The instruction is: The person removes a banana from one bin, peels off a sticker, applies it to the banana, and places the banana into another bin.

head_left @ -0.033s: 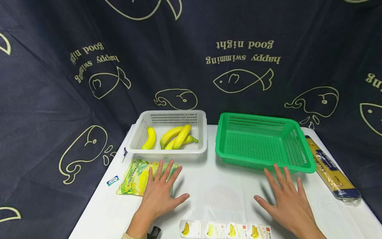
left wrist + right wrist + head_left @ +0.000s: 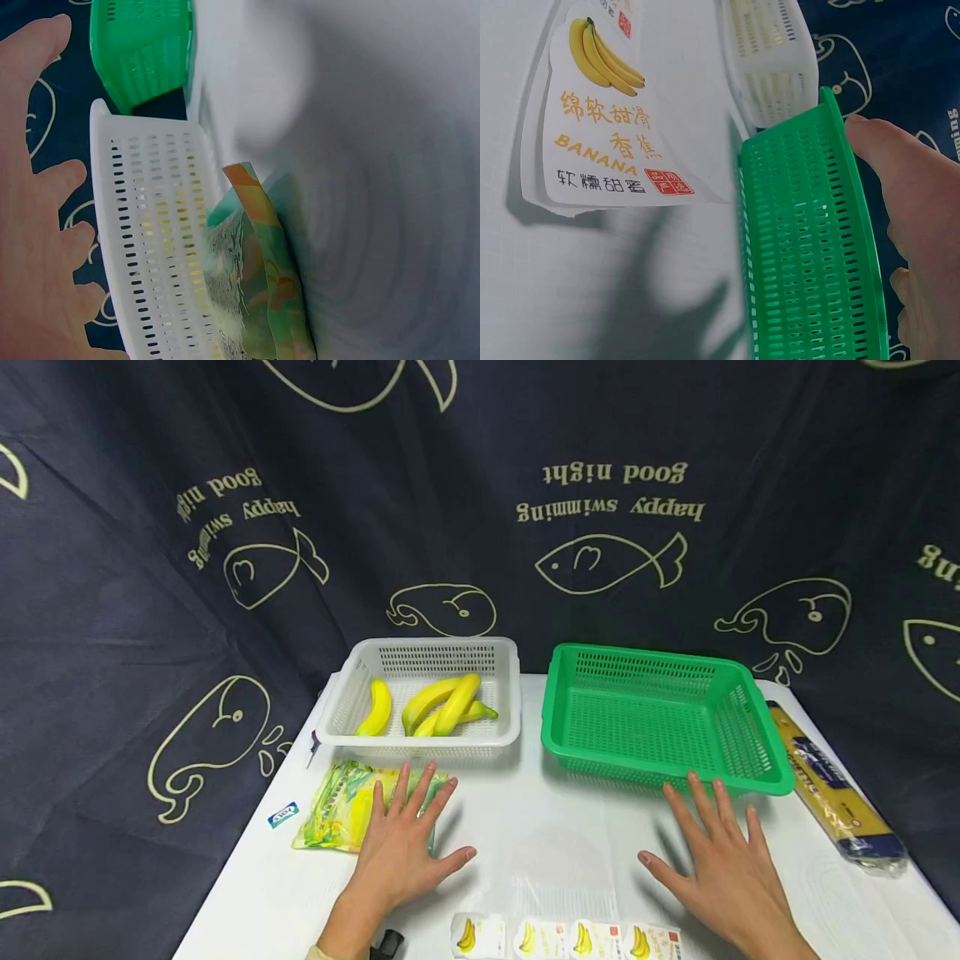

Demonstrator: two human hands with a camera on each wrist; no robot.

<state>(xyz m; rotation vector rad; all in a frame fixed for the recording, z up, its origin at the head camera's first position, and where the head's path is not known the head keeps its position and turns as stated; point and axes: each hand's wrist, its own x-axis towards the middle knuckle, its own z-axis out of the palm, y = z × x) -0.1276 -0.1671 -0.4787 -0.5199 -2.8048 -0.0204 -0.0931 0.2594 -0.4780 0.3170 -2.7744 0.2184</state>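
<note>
Both hands hover over the white table with fingers spread, holding nothing. My left hand (image 2: 401,852) is nearest a yellow-green plastic bag (image 2: 337,806), partly behind its fingers in the head view. Beyond the bag stands a white basket (image 2: 427,741) containing several bananas (image 2: 457,703). My right hand (image 2: 723,872) is in front of a green basket (image 2: 637,718) with nothing in it. Between the hands, at the near edge, lies a row of banana labels (image 2: 540,938). The right wrist view shows one label (image 2: 600,142) close up, with a curling backing.
At the far right lies a yellow and navy plastic package (image 2: 840,785). A small blue-and-white packet (image 2: 283,814) is on the left side. Beside the left wrist sits a small black object (image 2: 387,943). A dark curtain (image 2: 480,510) with fish drawings hangs behind the table.
</note>
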